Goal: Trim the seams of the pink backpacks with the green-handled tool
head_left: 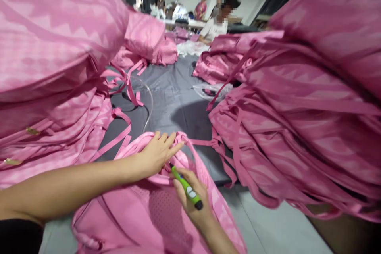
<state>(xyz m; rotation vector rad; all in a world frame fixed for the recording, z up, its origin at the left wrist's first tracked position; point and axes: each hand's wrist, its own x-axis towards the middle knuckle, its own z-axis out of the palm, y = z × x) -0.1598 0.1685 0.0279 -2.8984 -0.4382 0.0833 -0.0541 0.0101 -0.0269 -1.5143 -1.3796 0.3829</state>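
Observation:
A pink backpack (pixel 166 206) with a dotted mesh panel lies at the table's near edge, its top turned away from me. My left hand (pixel 159 152) rests across the bag's top, fingers stretched out and apart over the pink fabric. In my right hand (pixel 192 196) is a green marker pen (pixel 186 186), gripped between thumb and fingers. Its dark tip points up and left, close to my left hand and the bag's opening; the black end points back toward me. Whether the tip touches the fabric I cannot tell.
Tall stacks of pink backpacks (pixel 44 63) (pixel 291 119) rise on both sides, straps hanging over the grey table cover (pixel 184 99). A clear plastic bag (pixel 214 90) lies farther back. More pink bags (pixel 149 37) stand beyond. A person in a white shirt (pixel 214 27) works at the far end.

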